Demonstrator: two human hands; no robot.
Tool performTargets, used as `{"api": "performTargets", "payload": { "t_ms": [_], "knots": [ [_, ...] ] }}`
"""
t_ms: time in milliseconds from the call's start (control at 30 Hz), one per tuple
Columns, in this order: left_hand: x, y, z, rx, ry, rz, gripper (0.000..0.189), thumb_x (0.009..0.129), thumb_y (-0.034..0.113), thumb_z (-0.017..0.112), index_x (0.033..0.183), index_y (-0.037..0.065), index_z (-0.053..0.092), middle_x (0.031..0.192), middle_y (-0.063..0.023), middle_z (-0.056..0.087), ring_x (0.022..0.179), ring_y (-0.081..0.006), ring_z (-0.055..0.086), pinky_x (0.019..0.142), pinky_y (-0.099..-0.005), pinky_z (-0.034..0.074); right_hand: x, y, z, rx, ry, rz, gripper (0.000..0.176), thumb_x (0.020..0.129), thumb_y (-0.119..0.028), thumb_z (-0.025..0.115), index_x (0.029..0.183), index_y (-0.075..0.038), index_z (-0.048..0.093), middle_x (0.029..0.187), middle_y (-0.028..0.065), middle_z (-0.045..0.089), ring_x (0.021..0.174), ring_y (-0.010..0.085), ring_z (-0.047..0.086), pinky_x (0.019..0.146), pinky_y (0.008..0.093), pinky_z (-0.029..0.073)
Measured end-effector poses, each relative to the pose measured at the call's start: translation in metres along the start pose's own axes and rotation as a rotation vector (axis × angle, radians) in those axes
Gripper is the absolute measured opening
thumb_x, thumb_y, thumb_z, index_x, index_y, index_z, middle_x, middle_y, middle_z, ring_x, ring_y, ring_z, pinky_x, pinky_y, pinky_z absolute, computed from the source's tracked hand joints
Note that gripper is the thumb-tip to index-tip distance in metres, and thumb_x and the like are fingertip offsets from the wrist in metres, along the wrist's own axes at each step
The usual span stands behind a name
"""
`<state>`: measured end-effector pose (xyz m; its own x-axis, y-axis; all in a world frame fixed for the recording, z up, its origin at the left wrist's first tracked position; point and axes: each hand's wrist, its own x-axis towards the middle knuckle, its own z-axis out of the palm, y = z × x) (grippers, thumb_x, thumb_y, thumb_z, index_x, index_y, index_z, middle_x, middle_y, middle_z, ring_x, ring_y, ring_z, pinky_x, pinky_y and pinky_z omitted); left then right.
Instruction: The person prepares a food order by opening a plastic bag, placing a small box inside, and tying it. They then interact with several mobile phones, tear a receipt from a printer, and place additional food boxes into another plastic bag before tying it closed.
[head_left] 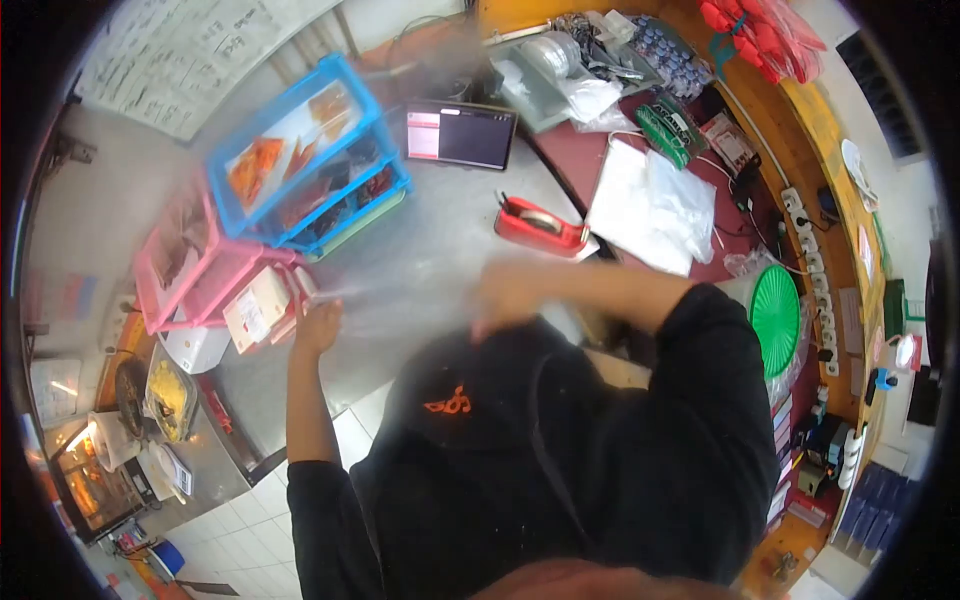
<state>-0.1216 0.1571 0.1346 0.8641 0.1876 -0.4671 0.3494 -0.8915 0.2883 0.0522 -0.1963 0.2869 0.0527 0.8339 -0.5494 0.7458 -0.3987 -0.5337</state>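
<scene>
My left hand (318,326) is at the left of the metal table, its fingers closed right beside a stack of pale boxes (258,308). What it grips is too blurred to make out. Smeared by motion, my right hand (503,296) is in front of my chest over the table. A faint, see-through whitish streak (400,290) stretches across the metal between both hands. Beyond the right hand lies a red tape dispenser (541,228). Blue drawers (375,120) with clear fronts and a pink drawer unit (200,280) stand beyond my left hand.
A tablet (460,134) with a lit screen stands at the back of the metal table (430,215). White plastic bags (650,205) lie on the dark red surface to the right. Nearby are a green-lidded tub (776,320) and a row of power sockets (812,265). Left, a container holds yellow food (170,400).
</scene>
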Motion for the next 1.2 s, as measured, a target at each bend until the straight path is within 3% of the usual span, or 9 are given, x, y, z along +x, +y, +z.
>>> {"api": "performTargets", "payload": {
  "t_ms": [100,233,300,400,600,800,933,1000,1200],
  "knots": [
    [0.027,-0.004,0.059,0.191,0.083,-0.084,0.056,0.087,0.052,0.045,0.108,0.004,0.065,0.126,-0.0175,0.053,0.118,-0.0324,0.048,0.107,-0.0558,0.018,0.0,0.011,0.016,-0.068,-0.024,-0.252,0.042,0.089,-0.042,0.052,0.109,-0.006,0.061,0.107,0.0183,0.062,0.102,0.0335,0.058,0.086,0.0437,0.045],
    [0.017,0.109,0.041,0.301,0.081,-0.209,0.057,0.08,0.056,0.053,0.096,0.004,0.07,0.131,-0.0175,0.049,0.12,-0.0324,0.045,0.108,-0.0555,0.018,0.02,0.19,-0.007,0.448,0.803,-0.197,0.023,0.082,-0.02,0.059,0.099,-0.006,0.064,0.094,0.014,0.065,0.091,0.0317,0.06,0.08,0.0412,0.046],
    [0.018,0.136,0.045,0.365,0.109,-0.236,0.057,0.072,0.058,0.062,0.088,0.004,0.072,0.135,-0.0172,0.045,0.124,-0.0332,0.041,0.108,-0.0542,0.018,0.009,0.295,-0.031,0.018,1.203,0.124,0.022,0.076,-0.009,0.062,0.098,-0.006,0.065,0.094,0.0136,0.064,0.091,0.0317,0.059,0.082,0.0399,0.045],
    [0.012,0.164,0.047,0.394,0.06,-0.272,0.055,0.068,0.056,0.067,0.087,0.004,0.072,0.136,-0.0166,0.045,0.127,-0.0329,0.038,0.109,-0.0528,0.017,-0.036,0.371,-0.06,-0.411,1.339,0.488,0.018,0.076,-0.017,0.065,0.091,-0.007,0.067,0.097,0.0095,0.063,0.096,0.0278,0.056,0.084,0.0419,0.043],
    [0.007,0.187,0.057,0.332,-0.003,-0.27,0.049,0.069,0.051,0.068,0.083,0.005,0.072,0.135,-0.0145,0.046,0.128,-0.0317,0.035,0.11,-0.0518,0.016,-0.038,0.444,-0.087,-0.649,1.007,0.246,0.019,0.069,-0.018,0.07,0.088,-0.014,0.066,0.095,0.0003,0.062,0.098,0.0204,0.055,0.089,0.0392,0.038],
    [0.009,0.196,0.056,0.337,0.011,-0.287,0.042,0.075,0.047,0.065,0.081,0.006,0.072,0.133,-0.0103,0.049,0.127,-0.0298,0.037,0.108,-0.0513,0.019,-0.036,0.445,-0.125,-0.226,1.256,0.224,0.005,0.074,-0.015,0.066,0.074,-0.01,0.067,0.08,0.0036,0.062,0.083,0.026,0.058,0.075,0.0379,0.046],
    [0.017,0.203,0.047,0.34,-0.034,-0.311,0.038,0.077,0.044,0.064,0.08,0.007,0.072,0.133,-0.0095,0.049,0.127,-0.0298,0.037,0.107,-0.0515,0.021,-0.023,0.454,-0.137,-0.178,1.371,0.065,0.009,0.074,-0.017,0.07,0.076,-0.008,0.068,0.079,0.0066,0.062,0.082,0.0289,0.058,0.074,0.0379,0.047],
    [0.022,0.206,0.046,0.336,-0.02,-0.264,0.036,0.079,0.042,0.063,0.079,0.007,0.072,0.132,-0.0088,0.049,0.128,-0.03,0.036,0.107,-0.0517,0.022,-0.022,0.451,-0.144,-0.134,1.281,0.28,0.012,0.074,-0.019,0.07,0.08,-0.008,0.069,0.083,0.0075,0.063,0.086,0.0283,0.059,0.075,0.0374,0.047],
    [0.029,0.224,0.032,0.289,0.031,-0.204,0.034,0.08,0.037,0.064,0.074,0.004,0.071,0.132,-0.01,0.049,0.128,-0.0301,0.035,0.106,-0.0522,0.023,-0.022,0.464,-0.162,-0.026,1.452,0.21,0.02,0.073,-0.025,0.073,0.079,-0.007,0.07,0.081,0.008,0.064,0.073,0.0269,0.06,0.068,0.0357,0.047]
  ]
}}
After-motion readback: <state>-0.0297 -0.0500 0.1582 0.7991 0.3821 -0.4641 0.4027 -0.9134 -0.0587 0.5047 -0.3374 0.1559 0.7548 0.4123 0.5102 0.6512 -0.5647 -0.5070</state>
